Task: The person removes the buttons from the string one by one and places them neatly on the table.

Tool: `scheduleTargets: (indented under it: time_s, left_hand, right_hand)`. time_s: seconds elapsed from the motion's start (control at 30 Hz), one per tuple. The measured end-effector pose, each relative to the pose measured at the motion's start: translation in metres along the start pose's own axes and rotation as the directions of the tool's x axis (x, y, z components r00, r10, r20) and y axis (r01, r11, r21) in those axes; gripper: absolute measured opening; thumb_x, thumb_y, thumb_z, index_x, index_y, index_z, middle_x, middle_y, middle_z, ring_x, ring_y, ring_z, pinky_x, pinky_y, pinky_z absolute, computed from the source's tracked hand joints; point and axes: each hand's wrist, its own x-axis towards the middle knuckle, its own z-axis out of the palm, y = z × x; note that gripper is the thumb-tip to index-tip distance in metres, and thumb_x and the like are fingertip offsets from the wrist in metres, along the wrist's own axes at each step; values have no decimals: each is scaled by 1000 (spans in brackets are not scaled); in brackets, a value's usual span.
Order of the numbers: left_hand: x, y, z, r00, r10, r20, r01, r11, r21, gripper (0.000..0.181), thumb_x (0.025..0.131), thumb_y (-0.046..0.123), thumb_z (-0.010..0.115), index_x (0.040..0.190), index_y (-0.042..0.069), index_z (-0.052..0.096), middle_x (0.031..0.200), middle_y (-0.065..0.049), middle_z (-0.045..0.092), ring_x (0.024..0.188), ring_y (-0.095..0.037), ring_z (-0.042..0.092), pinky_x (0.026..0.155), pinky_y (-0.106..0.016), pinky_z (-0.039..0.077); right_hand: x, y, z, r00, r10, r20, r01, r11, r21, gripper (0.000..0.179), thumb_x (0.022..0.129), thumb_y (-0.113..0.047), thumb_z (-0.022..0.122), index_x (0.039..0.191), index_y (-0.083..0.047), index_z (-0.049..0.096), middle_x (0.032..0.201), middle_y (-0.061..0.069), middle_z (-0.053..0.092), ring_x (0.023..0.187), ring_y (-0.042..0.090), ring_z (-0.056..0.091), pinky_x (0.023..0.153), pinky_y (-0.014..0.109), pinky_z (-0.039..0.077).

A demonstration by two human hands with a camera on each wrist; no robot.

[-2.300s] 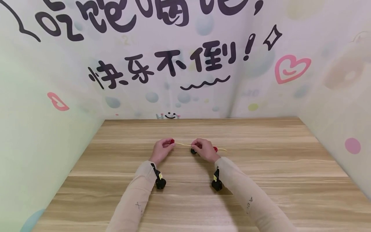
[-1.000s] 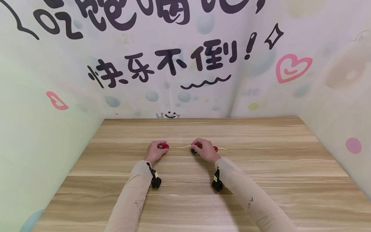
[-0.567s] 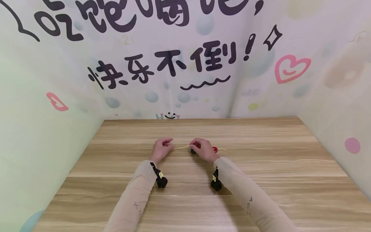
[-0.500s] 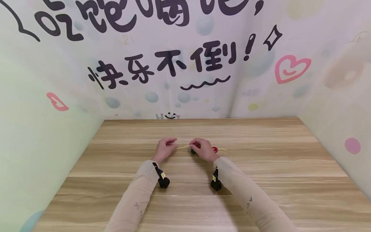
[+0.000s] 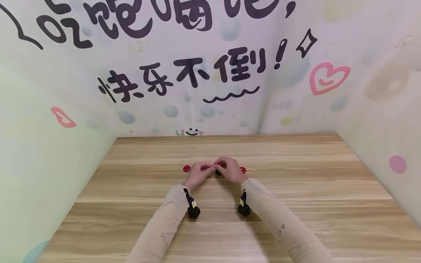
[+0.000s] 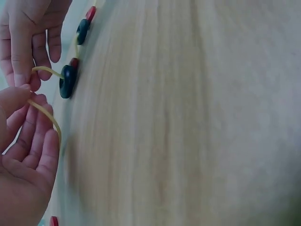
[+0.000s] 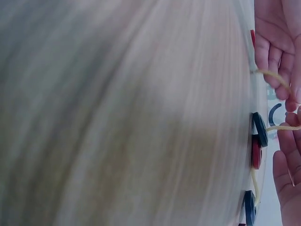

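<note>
My left hand (image 5: 200,173) and right hand (image 5: 229,170) meet fingertip to fingertip over the table, both pinching a thin yellow cord (image 6: 48,114) between thumb and forefinger. A free length of cord droops from the left fingertips in the left wrist view. From the right fingertips the cord runs into a dark button (image 6: 68,81) with a red button (image 7: 256,152) against it. Further along sit another dark button (image 7: 249,207) and a red button (image 5: 242,170), past which the cord's end sticks out. A loose red button (image 5: 186,168) lies just left of the left hand.
The wood-grain table (image 5: 210,233) ends at a white printed wall cloth (image 5: 197,113) at the back. Side walls close it in left and right. Each wrist carries a small black camera (image 5: 193,212) close above the tabletop.
The left hand laid the red button down on the left, let go of it, then moved right to the cord beside the right hand. The right hand has stayed nearly in place.
</note>
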Motion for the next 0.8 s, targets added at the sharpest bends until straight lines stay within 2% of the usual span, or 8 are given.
scheduleTargets:
  time_s: [0.13, 0.3, 0.43, 0.53, 0.7, 0.8]
  left_hand:
    - [-2, 4, -4, 1000, 27, -11, -28, 999, -27, 15, 83, 10, 61, 89, -3, 66, 80, -12, 64, 68, -12, 55, 61, -21, 45]
    - [3, 7, -9, 998, 51, -38, -50, 998, 24, 14, 84, 11, 61, 88, -1, 66, 80, -7, 64, 69, -8, 53, 64, -21, 45]
    - [1, 9, -14, 997, 50, -53, -49, 999, 21, 15, 84, 10, 61, 90, -2, 65, 80, -7, 63, 69, -9, 54, 65, -23, 46]
    - [0, 7, -16, 997, 39, -66, -35, 998, 53, 14, 83, 10, 61, 89, -1, 66, 81, -7, 64, 70, -10, 54, 66, -23, 46]
    - [0, 2, -16, 1000, 17, -22, -14, 993, 114, 15, 83, 9, 61, 93, -2, 63, 85, -8, 63, 75, -15, 57, 69, -26, 47]
    - [1, 3, -15, 1000, 11, 1, -11, 994, 105, 20, 84, 10, 60, 99, -3, 61, 91, -10, 62, 82, -19, 58, 74, -28, 47]
  right_hand:
    - [2, 1, 1, 1000, 15, 3, -15, 1000, -13, 4, 83, -10, 62, 85, -7, 64, 80, 1, 62, 71, 11, 55, 64, 24, 47]
    - [3, 5, 0, 1000, 15, 15, -14, 999, -39, 6, 82, -10, 62, 86, -6, 63, 82, 2, 63, 75, 14, 57, 67, 27, 48]
    - [4, 10, -1, 1000, 2, 26, -1, 999, -50, 6, 81, -8, 64, 86, -4, 63, 80, 3, 63, 74, 14, 57, 66, 27, 48]
    - [4, 12, -1, 1000, 9, 30, -8, 999, -42, 6, 80, -6, 64, 86, -3, 63, 80, 3, 63, 73, 14, 57, 65, 27, 48]
    - [5, 11, -2, 1000, 28, -1, -28, 999, -32, 6, 80, -5, 64, 86, -3, 62, 80, 4, 63, 73, 15, 57, 67, 28, 47]
    - [5, 11, -3, 1000, 15, -13, -16, 999, -32, 5, 80, -6, 64, 84, -4, 62, 80, 4, 63, 74, 15, 57, 68, 29, 48]
